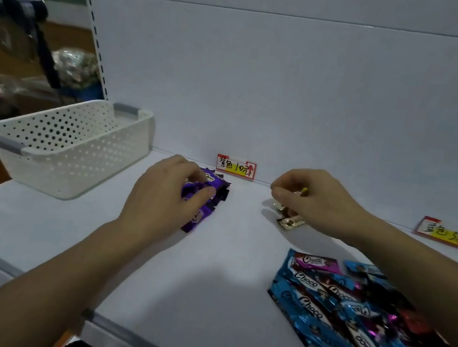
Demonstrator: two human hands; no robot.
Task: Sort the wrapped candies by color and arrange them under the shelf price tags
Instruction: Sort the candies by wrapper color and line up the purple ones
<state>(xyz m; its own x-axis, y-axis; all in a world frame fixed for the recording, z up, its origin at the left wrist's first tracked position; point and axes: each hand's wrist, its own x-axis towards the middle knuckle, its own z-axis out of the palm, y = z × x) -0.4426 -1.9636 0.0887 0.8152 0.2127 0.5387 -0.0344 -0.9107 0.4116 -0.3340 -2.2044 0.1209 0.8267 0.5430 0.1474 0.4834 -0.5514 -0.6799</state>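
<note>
— Both hands busy, then?

— Yes. The left hand [170,194] lies curled over a small stack of purple foil-wrapped candies [203,215], fingers and thumb closed round them. The right hand [313,201] pinches one of the small gold-wrapped candies [290,222], and a couple more lie just under its fingers.

— Where do those piles sit?

— On the pale grey shelf [205,274]. The purple stack is at the left hand's fingertips, just short of the red-and-yellow handwritten price tag [235,167] beyond them. The gold ones lie beneath the right hand, between that tag and a second handwritten price tag [448,236] out past the right wrist.

— How much is sorted?

— Little, I judge. Only two colour groups are begun. Nearer the person, partly under the right forearm, is a loose heap of blue foil candies [348,318] with some magenta and red mixed in, not yet sorted. Nothing lies under the second tag.

— And the basket?

— The white perforated plastic basket [70,145] stands well to the outer side of the left hand. I cannot tell what it holds.
</note>
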